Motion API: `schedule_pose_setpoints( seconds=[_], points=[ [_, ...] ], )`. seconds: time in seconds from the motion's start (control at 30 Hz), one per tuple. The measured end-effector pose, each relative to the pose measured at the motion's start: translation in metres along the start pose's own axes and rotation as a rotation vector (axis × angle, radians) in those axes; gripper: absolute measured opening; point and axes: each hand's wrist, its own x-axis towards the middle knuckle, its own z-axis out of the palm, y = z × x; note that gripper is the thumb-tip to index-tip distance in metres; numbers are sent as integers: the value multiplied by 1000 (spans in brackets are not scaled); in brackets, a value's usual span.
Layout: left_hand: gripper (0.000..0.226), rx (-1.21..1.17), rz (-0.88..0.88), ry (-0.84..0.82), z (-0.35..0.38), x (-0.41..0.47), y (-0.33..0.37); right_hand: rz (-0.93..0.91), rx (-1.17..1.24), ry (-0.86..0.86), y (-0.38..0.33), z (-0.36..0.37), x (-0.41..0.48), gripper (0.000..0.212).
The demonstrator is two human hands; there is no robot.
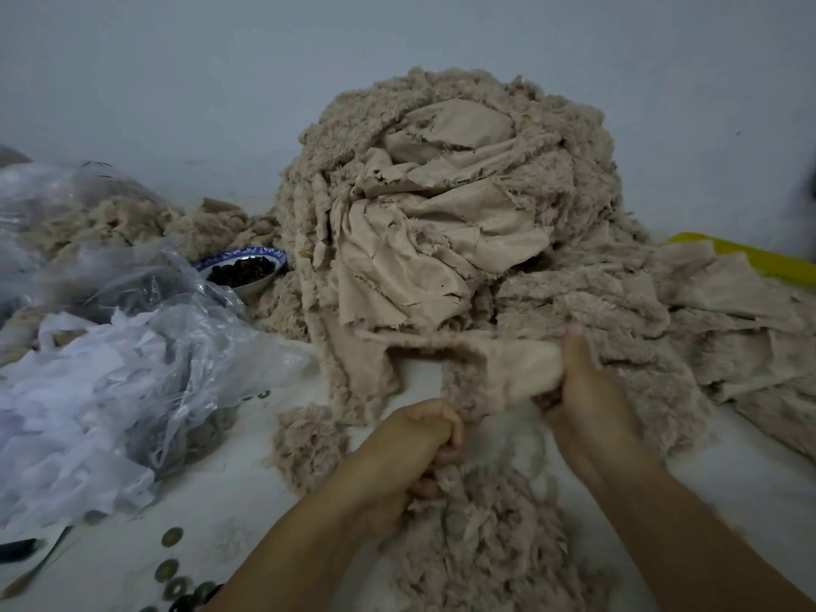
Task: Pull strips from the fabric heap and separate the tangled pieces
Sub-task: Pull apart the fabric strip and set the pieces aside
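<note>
Left hand [424, 448]: my fist, clenched round a furry length that hangs from the strip [508, 368]; forearm enters from the bottom edge.
Right hand [583, 390]: held higher, fingers curled over the strip's smooth-backed end, thumb pointing up toward the heap.
Strip: one, stretched from my right hand leftward into the foot of the fabric heap [463, 192] (smooth backing facing me).
Fabric heap: one, beige, against the wall, directly ahead of both hands.
Loose pieces: one pile [485, 545] under my wrists; one tuft [309, 443] left of my left hand.
Bowl [247, 269]: one, blue-rimmed, dark contents, at the heap's left foot.
Plastic bags [132, 346]: two, at left.
Coins [172, 567]: at least five, lower left.
</note>
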Motion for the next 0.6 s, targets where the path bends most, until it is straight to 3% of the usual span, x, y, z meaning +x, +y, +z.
schedule_pose_setpoints(
  seconds=[0.13, 0.27, 0.33, 0.4, 0.5, 0.6],
  points=[
    [26, -275, 29, -45, -9, 2, -1, 103, 8, -96, -6, -6, -3, 46],
    [53, -561, -12, -223, -16, 6, -2, 168, -31, -386, 3, 3, -17, 43],
    [37, -763, 24, -213, -22, 10, -3, 203, -56, -497, 2, 4, -20, 39],
    [24, -966, 74, -67, -30, 17, -2, 226, -101, -581, 2, 2, -22, 32],
    [31, -1084, 156, 105, -48, 24, 0, 169, -122, -499, 2, 0, -18, 35],
    [22, -1006, 234, 69, -52, 22, 0, 69, -264, -347, 7, 0, -13, 37]
  ],
)
